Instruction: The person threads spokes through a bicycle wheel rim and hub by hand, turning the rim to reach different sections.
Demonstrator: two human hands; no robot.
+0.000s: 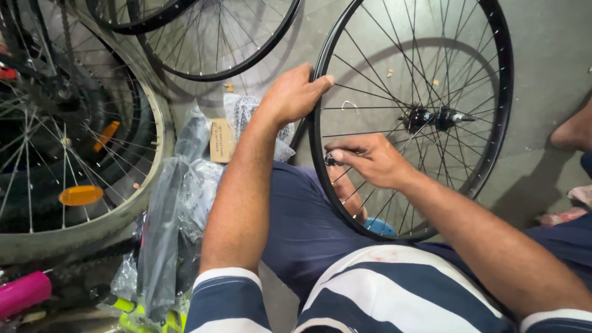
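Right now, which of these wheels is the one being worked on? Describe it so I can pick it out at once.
Start at the person's lap in dark blue shorts. The black rim standing there, right of centre, is it: left hand grips its edge, right hand pinches a small tool among the spokes. Unlike the tyred wheel with an orange reflector, it is bare.

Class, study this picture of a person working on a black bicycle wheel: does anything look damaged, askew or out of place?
Nothing looks damaged. The black wheel looks round, its spokes even, held by the left hand at the rim while the right hand pinches a spoke. The only untidy part is loose plastic wrapping heaped on the floor beside the person.
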